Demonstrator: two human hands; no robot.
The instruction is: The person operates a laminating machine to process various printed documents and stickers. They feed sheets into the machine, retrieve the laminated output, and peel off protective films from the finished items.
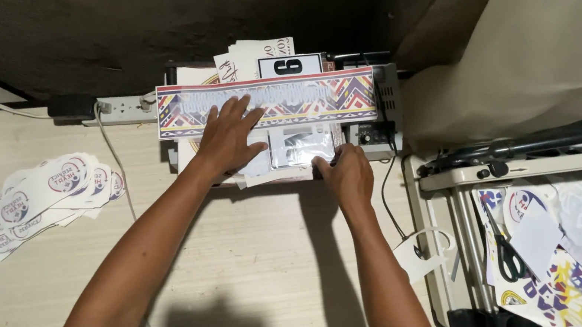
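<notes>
My left hand (227, 136) lies flat, fingers spread, on a long printed banner strip (330, 94) with a colourful geometric pattern, which rests across a grey laminating machine (388, 94). My right hand (346, 174) grips the near edge of a glossy laminated sheet (297, 145) at the machine's front slot. Loose white printed papers (260, 58) are stacked behind and under the strip.
A pile of round printed stickers (47, 195) lies at the left on the wooden table (256, 256). A power strip (122, 110) and cables sit by the wall. At the right stand a paper trimmer (485, 167), scissors (508, 252) and cut sticker sheets (576, 276).
</notes>
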